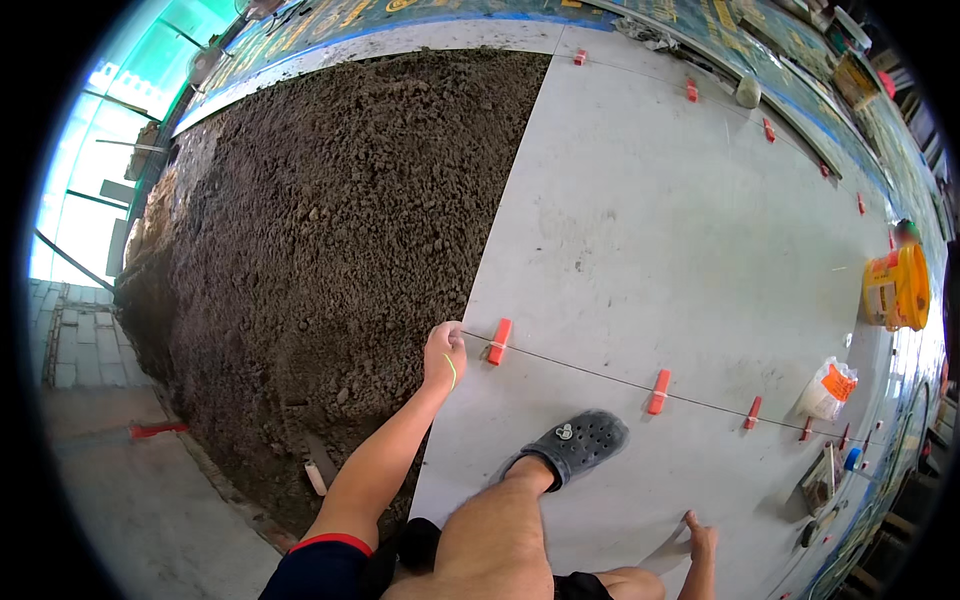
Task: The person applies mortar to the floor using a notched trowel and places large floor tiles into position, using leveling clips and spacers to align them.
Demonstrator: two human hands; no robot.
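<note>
At the grey slab [650,250], left fingers [455,331] curled, touching its edge

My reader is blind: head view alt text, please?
A person's left hand is at the edge of pale tiles beside dark, crumbly material; red wedges line a seam. The right hand is lower right, past a grey clog.

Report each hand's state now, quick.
Left hand: curled at the edge of the grey tiles; grip cannot be told.
Right hand: one digit extended; open or closed cannot be told.
</note>
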